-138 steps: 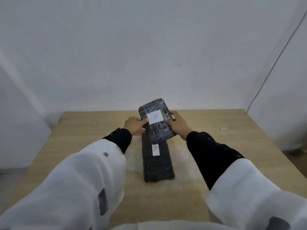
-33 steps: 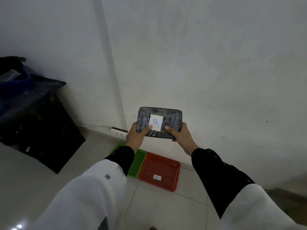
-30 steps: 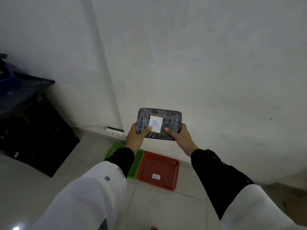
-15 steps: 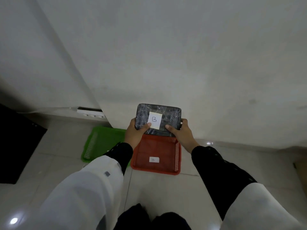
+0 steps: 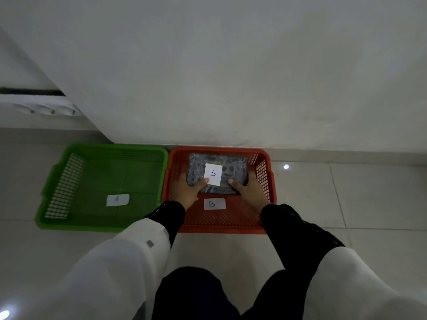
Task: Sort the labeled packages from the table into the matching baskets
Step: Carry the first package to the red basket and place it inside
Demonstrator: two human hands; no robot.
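Observation:
A dark plastic-wrapped package (image 5: 233, 168) with a white label reading B lies low inside the red basket (image 5: 265, 176), toward its far end. My left hand (image 5: 184, 192) grips its near left corner and my right hand (image 5: 250, 192) grips its near right corner, thumbs on top. A second white label marked B (image 5: 214, 203) sits on the red basket's floor just in front of the package. Whether the package rests on the basket floor I cannot tell.
A green basket (image 5: 69, 181) with a label marked A (image 5: 117, 200) stands on the tiled floor, touching the red one on its left. Both sit against a white wall. A white power strip (image 5: 46, 109) lies at the far left. My knees show at the bottom.
I have crouched down close to the baskets. The package has gone down from chest height into the red basket, still held in both hands.

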